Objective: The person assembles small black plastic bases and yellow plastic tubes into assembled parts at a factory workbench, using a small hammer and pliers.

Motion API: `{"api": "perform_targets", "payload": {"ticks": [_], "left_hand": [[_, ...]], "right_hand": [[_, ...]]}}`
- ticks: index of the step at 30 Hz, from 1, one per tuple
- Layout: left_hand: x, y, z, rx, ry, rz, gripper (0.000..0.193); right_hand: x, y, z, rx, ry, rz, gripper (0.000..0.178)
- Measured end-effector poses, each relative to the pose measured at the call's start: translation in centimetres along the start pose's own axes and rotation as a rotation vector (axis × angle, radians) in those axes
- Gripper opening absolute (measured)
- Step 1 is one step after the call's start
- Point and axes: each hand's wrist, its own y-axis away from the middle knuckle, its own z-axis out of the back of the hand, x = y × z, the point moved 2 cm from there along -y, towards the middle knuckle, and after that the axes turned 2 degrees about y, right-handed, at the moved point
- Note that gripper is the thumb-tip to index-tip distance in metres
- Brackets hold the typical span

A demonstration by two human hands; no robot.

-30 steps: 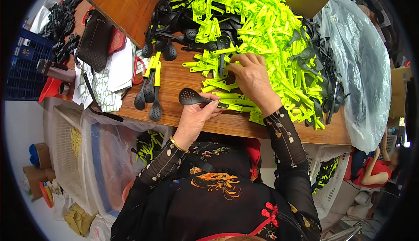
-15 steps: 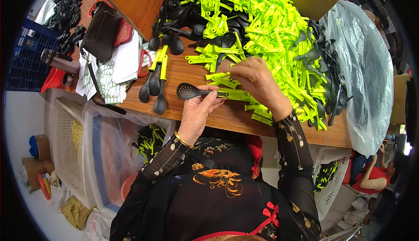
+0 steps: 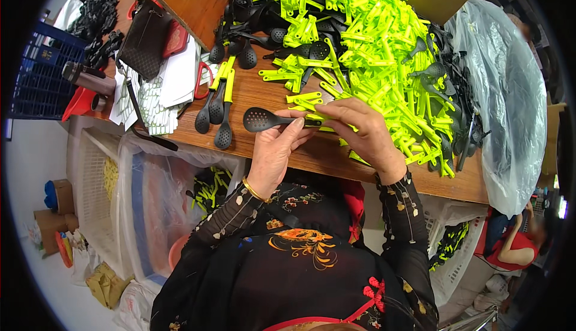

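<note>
My left hand (image 3: 272, 158) grips a black slotted spoon head (image 3: 258, 120) by its short stem, the holed bowl pointing left. Against the stem's right end, my right hand (image 3: 367, 138) is closed with thumb and fingers bent together. Whatever those fingers pinch is hidden. Loose lime-green handles (image 3: 305, 98) lie on the table just beyond both hands. A large heap of the same handles (image 3: 384, 49) rises behind my right hand. To the left, several black slotted spoons (image 3: 223, 134) with lime handles lie side by side.
More black spoon heads (image 3: 247, 55) lie along the heap's left edge. Wooden and cardboard panels stand behind. Left on the table are a dark bag (image 3: 146, 40), papers, red-handled scissors (image 3: 203, 82) and a flask (image 3: 90, 79). Clear plastic sheeting (image 3: 510, 97) hangs at right; lined crates stand below.
My right hand has come down and closed in at the stem's end. A lime handle that showed beside the stem is now out of sight. My left hand still holds the spoon head.
</note>
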Motion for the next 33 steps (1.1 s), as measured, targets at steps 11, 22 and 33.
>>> {"api": "perform_targets", "payload": {"ticks": [11, 22, 33], "left_hand": [[-0.4, 0.2, -1.1, 0.016, 0.000, 0.003, 0.017], [-0.7, 1.0, -1.9, 0.011, 0.023, 0.055, 0.018], [-1.4, 1.6, -2.1, 0.072, -0.223, -0.174, 0.029]], "right_hand": [[1.1, 0.9, -0.8, -0.096, 0.145, 0.030, 0.026], [1.0, 2.1, -0.3, -0.186, 0.161, 0.054, 0.037], [1.0, 2.6, -0.4, -0.135, -0.142, -0.153, 0.025]]}}
